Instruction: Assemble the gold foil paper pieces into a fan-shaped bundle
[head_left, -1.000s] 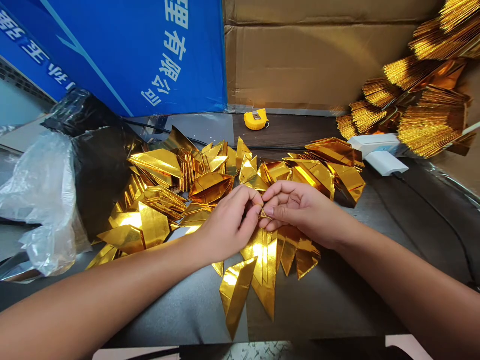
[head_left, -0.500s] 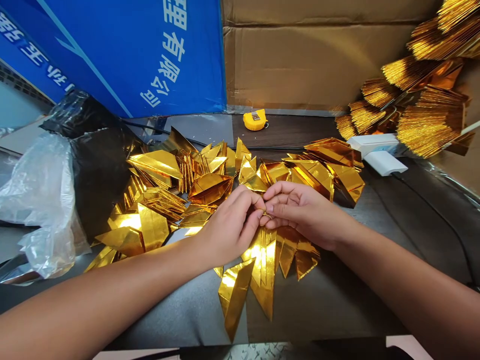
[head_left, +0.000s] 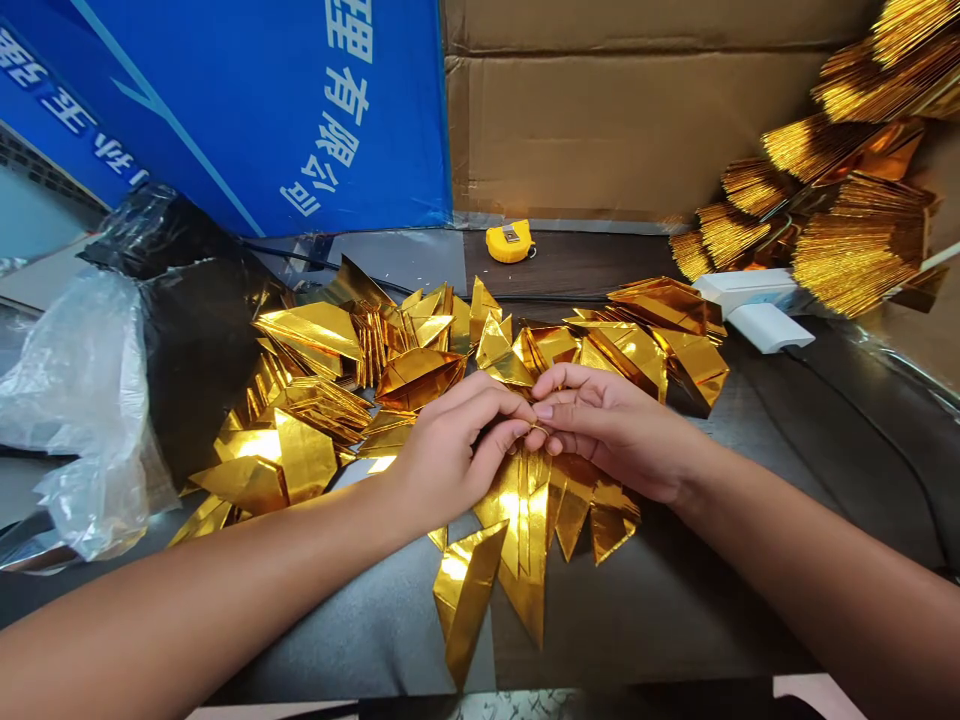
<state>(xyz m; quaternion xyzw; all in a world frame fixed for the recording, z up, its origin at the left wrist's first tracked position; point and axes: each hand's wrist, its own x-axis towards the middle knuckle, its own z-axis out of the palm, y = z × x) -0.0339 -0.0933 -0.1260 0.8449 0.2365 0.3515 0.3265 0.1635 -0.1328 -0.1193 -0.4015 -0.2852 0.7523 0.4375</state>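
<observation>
My left hand (head_left: 469,440) and my right hand (head_left: 615,430) meet fingertip to fingertip over the middle of a heap of folded gold foil pieces. Between the fingertips shows a thin, light-coloured strand (head_left: 535,426), pinched by both hands. Several long gold foil pieces (head_left: 525,510) hang or lie just below the fingers, pointing toward the near edge. One folded gold piece (head_left: 469,590) lies lowest, left of them. More gold pieces (head_left: 307,335) are piled to the left and behind, others (head_left: 690,360) to the right. Whether the strand goes round the foil is hidden.
A yellow tape measure (head_left: 510,242) sits at the back, before a cardboard panel (head_left: 600,130) and a blue printed panel (head_left: 300,100). Plastic bags (head_left: 90,400) are at left. A white charger (head_left: 769,326) with a cable and fanned gold bundles (head_left: 855,245) stand at right.
Both hands have shifted very slightly right, their fingertips still together. The gold pieces hanging below have moved slightly down and left.
</observation>
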